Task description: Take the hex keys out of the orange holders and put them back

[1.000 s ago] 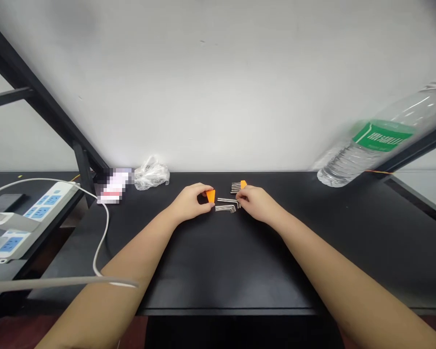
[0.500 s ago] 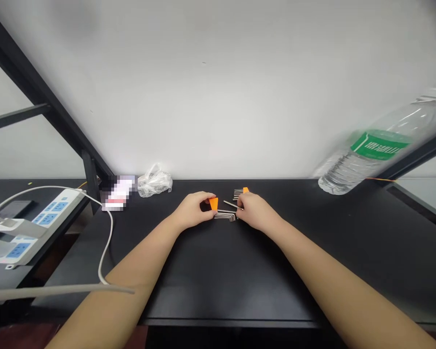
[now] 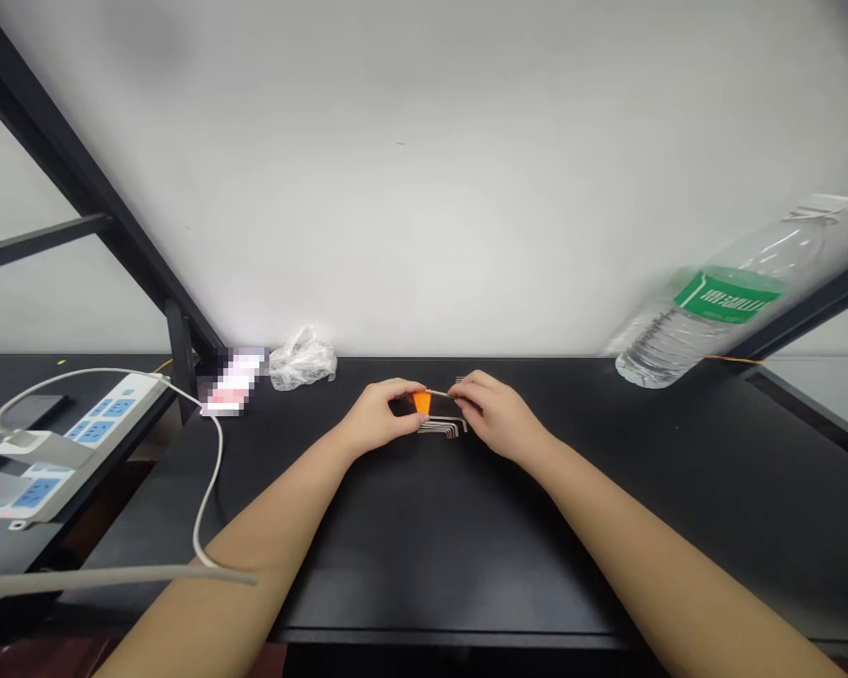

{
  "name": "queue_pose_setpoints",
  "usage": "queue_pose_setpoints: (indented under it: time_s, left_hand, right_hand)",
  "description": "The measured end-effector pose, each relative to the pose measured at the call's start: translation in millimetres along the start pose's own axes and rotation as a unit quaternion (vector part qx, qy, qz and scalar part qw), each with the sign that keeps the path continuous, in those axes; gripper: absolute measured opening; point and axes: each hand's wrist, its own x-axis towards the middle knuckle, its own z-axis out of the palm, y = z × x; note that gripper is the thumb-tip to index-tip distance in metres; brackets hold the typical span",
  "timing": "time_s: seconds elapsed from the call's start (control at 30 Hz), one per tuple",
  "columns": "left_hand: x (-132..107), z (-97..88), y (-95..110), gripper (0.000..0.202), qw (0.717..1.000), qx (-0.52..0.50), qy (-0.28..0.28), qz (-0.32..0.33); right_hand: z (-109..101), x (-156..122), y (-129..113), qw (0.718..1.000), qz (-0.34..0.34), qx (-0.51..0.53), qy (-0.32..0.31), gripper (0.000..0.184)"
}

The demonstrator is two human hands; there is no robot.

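Between thumb and fingers, my left hand [image 3: 385,412] pinches an orange hex key holder [image 3: 422,403] just above the black table. Several L-shaped hex keys [image 3: 444,427] stick out of its right side, their bent ends pointing down. My right hand [image 3: 498,414] grips the right end of a single hex key [image 3: 440,394], whose left end meets the holder's upper edge; I cannot tell whether it is inside a hole. Behind my right hand, the tips of more hex keys [image 3: 460,379] show, the rest hidden by my fingers.
A clear water bottle [image 3: 727,297] with a green label stands at the right by the wall. To the left are a crumpled plastic bag [image 3: 302,360], a blurred-out flat item [image 3: 236,381] and a white power strip [image 3: 77,447]. A white cable [image 3: 216,471] loops near my left forearm.
My right hand has brought the loose hex key left, so its end now meets the orange holder. The second set behind is now mostly covered by my hand. The view has shifted slightly.
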Motion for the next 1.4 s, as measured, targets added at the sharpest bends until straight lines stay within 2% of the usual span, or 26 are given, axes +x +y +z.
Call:
queue_pose_setpoints:
  time_s: [0.37,0.5,0.6,0.73,0.83,0.97,1.07,1.13,1.23,1.3,1.4]
  left_hand:
    - [0,3.0,0,0.044,0.997,-0.068,0.004,-0.023]
    - [0,-0.4,4,0.043,1.0,-0.027,0.003,-0.005]
    - [-1,-0.3,10,0.044,0.999,0.026,-0.004,0.038]
    - [-1,5.9,20,0.044,0.992,0.078,-0.03,0.092]
    - [-1,11.3,23,0.041,0.987,0.121,-0.046,0.094]
    - [-1,13.1,20,0.049,0.984,0.144,-0.036,0.096]
    - [-1,10.8,15,0.054,0.984,0.141,-0.016,0.104]
    - [0,8.8,13,0.055,0.986,0.139,-0.007,0.097]
    - [0,7.3,12,0.055,0.988,0.134,0.002,0.077]
    - [0,7.6,11,0.055,0.989,0.13,0.007,0.068]
    - [0,8.6,9,0.055,0.991,0.12,0.013,0.062]
  right_hand:
    - [-11,-3,-4,0.998,-0.007,-0.053,0.022,0.031]
    - [-11,-4,-3,0.996,-0.012,-0.083,0.01,0.034]
    - [-11,-3,-4,0.994,-0.03,-0.102,-0.001,0.035]
    - [-6,0,-12,0.998,-0.04,-0.049,-0.013,0.034]
    - [-1,2,-18,0.999,-0.038,0.023,-0.019,0.031]
    - [3,2,-10,0.995,0.017,0.095,0.012,0.028]
    - [0,1,4,0.993,0.062,0.096,0.03,0.022]
    - [-4,0,12,0.997,0.056,0.053,-0.022,0.013]
    - [-7,1,18,0.993,0.041,-0.001,-0.113,0.009]
    - [-6,1,18,0.988,0.062,-0.034,-0.137,0.009]
    - [-3,0,19,0.975,0.134,-0.103,-0.146,0.011]
